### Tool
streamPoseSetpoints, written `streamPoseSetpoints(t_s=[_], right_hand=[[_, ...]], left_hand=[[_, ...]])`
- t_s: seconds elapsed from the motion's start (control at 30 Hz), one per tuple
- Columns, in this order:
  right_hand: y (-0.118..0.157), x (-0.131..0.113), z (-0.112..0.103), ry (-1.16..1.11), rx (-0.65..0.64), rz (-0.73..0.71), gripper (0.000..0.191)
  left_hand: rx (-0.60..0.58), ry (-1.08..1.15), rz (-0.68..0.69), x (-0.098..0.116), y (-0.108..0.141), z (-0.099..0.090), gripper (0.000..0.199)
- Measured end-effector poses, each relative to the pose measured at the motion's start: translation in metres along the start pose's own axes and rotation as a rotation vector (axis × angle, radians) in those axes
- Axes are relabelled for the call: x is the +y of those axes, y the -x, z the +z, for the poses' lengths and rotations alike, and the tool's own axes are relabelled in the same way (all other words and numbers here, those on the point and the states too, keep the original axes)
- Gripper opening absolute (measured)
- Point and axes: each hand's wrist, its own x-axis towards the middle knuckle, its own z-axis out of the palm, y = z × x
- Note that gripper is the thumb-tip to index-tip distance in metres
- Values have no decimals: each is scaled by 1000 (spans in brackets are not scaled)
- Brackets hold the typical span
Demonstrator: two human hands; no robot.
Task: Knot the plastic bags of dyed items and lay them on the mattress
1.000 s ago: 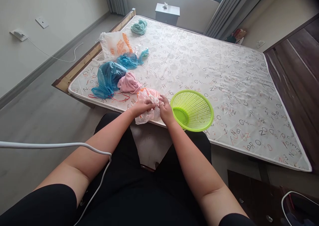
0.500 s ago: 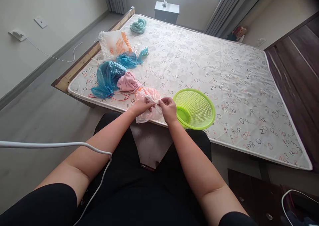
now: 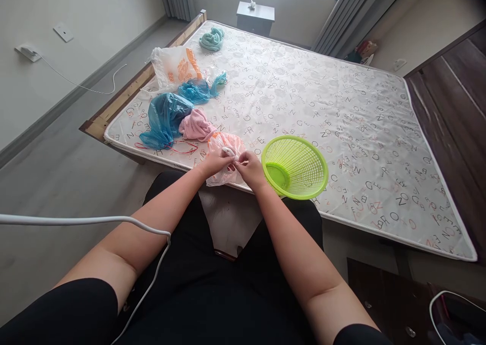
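thin plastic bag point(image 3: 224, 158) at lower centre is being pinched shut-fingered by left hand point(image 3: 214, 162) and right hand point(image 3: 248, 168); hard pulling risks tearing it.

Green basket point(image 3: 295, 166), blue bags point(image 3: 164, 116), pink cloth point(image 3: 195, 125), perhaps a teal towel point(image 3: 212, 38), on mattress point(image 3: 341, 107).

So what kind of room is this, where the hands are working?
Most likely a bedroom: a bare mattress on a wooden bed frame, a small nightstand at its far end, and curtains by a window.
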Motion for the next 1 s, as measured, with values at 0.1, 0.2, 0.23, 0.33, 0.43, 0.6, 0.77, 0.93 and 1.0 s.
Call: streamPoseSetpoints(t_s=[0.1,0.2,0.23,0.33,0.43,0.6,0.77,0.93,1.0], right_hand=[[-2,7,3,88,-9,-14,26],[-3,12,4,134,-35,-16,21],[-3,14,5,156,-31,-23,20],[-2,16,6,218,-29,-14,20],[-2,18,7,262,-60,25,22],[-3,17,4,158,-102,55,19],[-5,12,-5,-236,-126,147,36],[-2,13,-7,-493,-177,219,44],[2,14,-7,-549,-180,238,44]], left_hand=[[-97,-194,70,-1,1,-4,20],[-61,-357,134,-2,1,-5,24],[-46,-377,157,-3,1,-5,24],[-48,-373,283,-7,-1,-5,21],[-65,-348,406,-9,-2,-5,17],[-79,-346,418,-8,0,-6,14],[97,-441,463,-3,5,-10,9],[132,-496,561,-8,6,-16,11],[132,-511,590,-14,6,-16,10]])
